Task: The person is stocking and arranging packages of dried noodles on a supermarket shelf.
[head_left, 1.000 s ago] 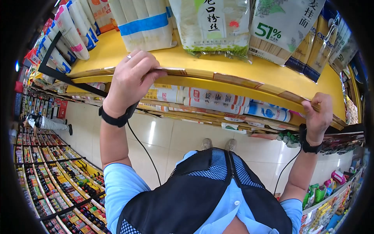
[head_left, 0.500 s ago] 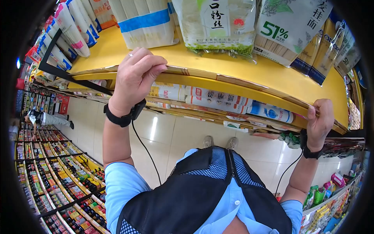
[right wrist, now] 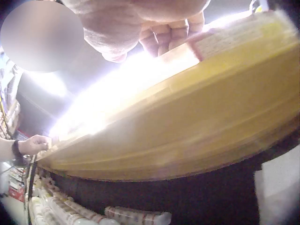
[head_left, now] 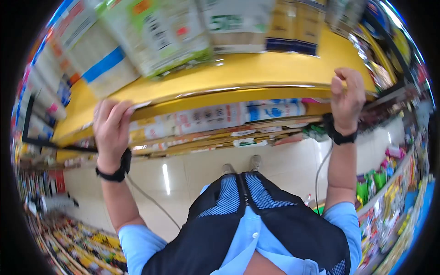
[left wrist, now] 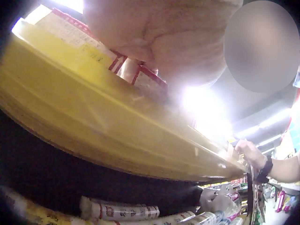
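Observation:
My left hand (head_left: 112,133) grips the front edge of a yellow shelf (head_left: 261,68) near its left end, fingers bent over the top and thumb below. Toward the right end of the same edge, the curled fingers of my right hand (head_left: 348,98) hold the thin label strip (head_left: 229,88) along the shelf front. Its fingers reach behind a pale label card (right wrist: 180,61) in the right wrist view. Packed noodles stand on the shelf behind the hands: a blue-banded pack (head_left: 103,66), a bag of vermicelli (head_left: 160,41) and a "51%" pack (head_left: 236,23).
Rolled noodle packs (head_left: 208,120) lie on the shelf below. A black bracket (head_left: 28,119) stands at the left end. Racks of goods (head_left: 78,243) line the lower left, with green snack bags (head_left: 366,183) at right. Another person (head_left: 55,201) is far left.
The head view has turned, so the shelf and packs sit farther left. Both hands appear farther left, the left lower and the right higher in view, still at the shelf edge.

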Action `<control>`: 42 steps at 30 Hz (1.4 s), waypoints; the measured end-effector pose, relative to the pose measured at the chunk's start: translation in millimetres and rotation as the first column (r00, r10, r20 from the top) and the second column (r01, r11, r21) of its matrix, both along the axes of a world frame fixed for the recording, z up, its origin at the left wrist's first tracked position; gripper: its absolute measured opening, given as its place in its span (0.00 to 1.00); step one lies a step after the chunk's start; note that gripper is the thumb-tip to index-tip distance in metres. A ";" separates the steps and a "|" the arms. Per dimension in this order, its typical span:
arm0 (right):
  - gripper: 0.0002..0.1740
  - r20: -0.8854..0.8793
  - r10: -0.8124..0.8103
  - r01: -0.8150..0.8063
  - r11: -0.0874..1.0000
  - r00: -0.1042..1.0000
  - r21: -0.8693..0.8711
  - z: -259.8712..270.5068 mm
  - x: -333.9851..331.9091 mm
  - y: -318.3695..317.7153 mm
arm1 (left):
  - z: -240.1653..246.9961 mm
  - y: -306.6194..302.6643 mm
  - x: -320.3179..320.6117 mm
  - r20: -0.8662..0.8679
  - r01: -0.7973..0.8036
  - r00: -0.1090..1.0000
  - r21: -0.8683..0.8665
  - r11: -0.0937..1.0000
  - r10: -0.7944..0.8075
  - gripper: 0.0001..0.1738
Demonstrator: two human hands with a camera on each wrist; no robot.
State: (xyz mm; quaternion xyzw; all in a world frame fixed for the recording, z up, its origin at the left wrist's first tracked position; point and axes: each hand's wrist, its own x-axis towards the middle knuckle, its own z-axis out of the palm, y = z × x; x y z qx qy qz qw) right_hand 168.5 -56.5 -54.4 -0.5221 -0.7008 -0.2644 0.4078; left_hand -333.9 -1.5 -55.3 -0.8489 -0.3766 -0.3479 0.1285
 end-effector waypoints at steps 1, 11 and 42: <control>0.13 0.013 -0.031 0.030 0.996 0.999 0.086 -3.1 12.0 -1.6 | -0.8 -2.1 1.1 -0.029 -0.017 0.999 0.029 0.999 0.018 0.07; 0.28 0.017 -0.181 0.173 0.961 0.983 0.216 -44.6 74.4 -28.3 | -25.7 -12.1 4.0 -0.186 -0.091 0.975 0.162 0.983 0.121 0.21; 0.32 0.000 -0.323 0.323 0.946 0.946 0.013 -51.2 166.6 -3.7 | -52.2 11.6 -50.5 0.078 -0.310 0.951 0.242 0.920 0.300 0.24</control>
